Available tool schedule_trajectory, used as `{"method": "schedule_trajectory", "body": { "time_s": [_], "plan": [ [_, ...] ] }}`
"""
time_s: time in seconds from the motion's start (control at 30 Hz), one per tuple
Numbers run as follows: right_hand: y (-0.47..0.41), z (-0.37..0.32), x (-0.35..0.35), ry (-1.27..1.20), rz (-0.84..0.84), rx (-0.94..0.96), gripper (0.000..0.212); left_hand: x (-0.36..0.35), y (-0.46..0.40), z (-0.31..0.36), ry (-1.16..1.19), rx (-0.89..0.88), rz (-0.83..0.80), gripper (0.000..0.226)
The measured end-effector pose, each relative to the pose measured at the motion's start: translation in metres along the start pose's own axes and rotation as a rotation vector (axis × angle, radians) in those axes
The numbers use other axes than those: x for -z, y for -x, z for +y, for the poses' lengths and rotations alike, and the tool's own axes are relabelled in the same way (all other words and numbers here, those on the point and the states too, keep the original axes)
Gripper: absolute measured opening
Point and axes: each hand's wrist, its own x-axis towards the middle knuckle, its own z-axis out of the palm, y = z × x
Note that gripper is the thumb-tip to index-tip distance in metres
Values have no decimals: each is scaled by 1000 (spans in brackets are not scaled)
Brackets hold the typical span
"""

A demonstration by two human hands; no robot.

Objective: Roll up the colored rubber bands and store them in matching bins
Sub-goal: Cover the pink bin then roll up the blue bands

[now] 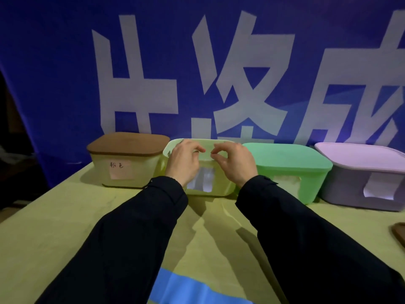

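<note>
Both of my hands hover over the open pale yellow bin [221, 189], second from the left in a row of bins. My left hand [183, 161] has its fingers curled, with the tips pointing right. My right hand [235, 162] faces it, thumb and forefinger pinched together. The fingertips of the two hands nearly meet above the bin's front rim. I cannot make out any band between them. A blue band [188, 288] lies flat on the table at the near edge, between my sleeves.
A cream bin with a brown lid [128, 143] and a paper label stands on the left. A lidded green bin [291, 161] and a lidded lilac bin [361, 172] stand on the right. A loose brown lid [400, 234] shows at the right edge. Behind them hangs a blue banner [54, 73].
</note>
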Motion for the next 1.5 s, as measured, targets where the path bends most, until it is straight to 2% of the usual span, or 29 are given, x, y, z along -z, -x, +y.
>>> {"method": "schedule_trajectory", "body": {
  "time_s": [0.1,0.17,0.27,0.43,0.53,0.67,0.77,0.93,1.0,1.1,1.2,1.27,1.33,1.4,1.5],
  "plan": [
    [12,-9,9,7,27,26,12,11,14,4,12,7,3,27],
    [23,-19,17,-9,-29,50,12,20,27,9,14,37,-1,28],
    [44,-40,26,-56,-210,78,10,37,50,19,-21,72,0,31],
    [89,-77,29,-46,-609,106,10,55,102,21,-66,205,-160,21],
    [113,-89,20,-88,-813,63,13,71,131,10,-263,312,-333,17],
    [132,-103,15,-173,-920,14,27,104,157,10,-616,492,-712,49],
    [145,-114,10,-177,-953,4,30,119,173,10,-638,549,-855,46],
    [160,-115,8,-183,-889,-23,33,115,192,10,-488,458,-752,7],
    [165,-110,11,-183,-875,-41,34,112,195,13,-482,451,-731,12],
    [170,-104,13,-220,-861,-101,35,109,195,13,-482,511,-731,30],
    [175,-101,14,-296,-862,-144,35,103,198,15,-431,485,-766,20],
    [176,-98,16,-383,-870,-191,44,99,197,18,-353,393,-737,10],
    [173,-92,23,-471,-846,-226,48,98,187,23,-141,312,-618,7],
    [169,-84,35,-602,-775,-249,33,96,173,36,127,251,-497,17],
    [170,-71,59,-876,-576,-322,13,82,154,63,565,204,-331,37]
  ]
}}
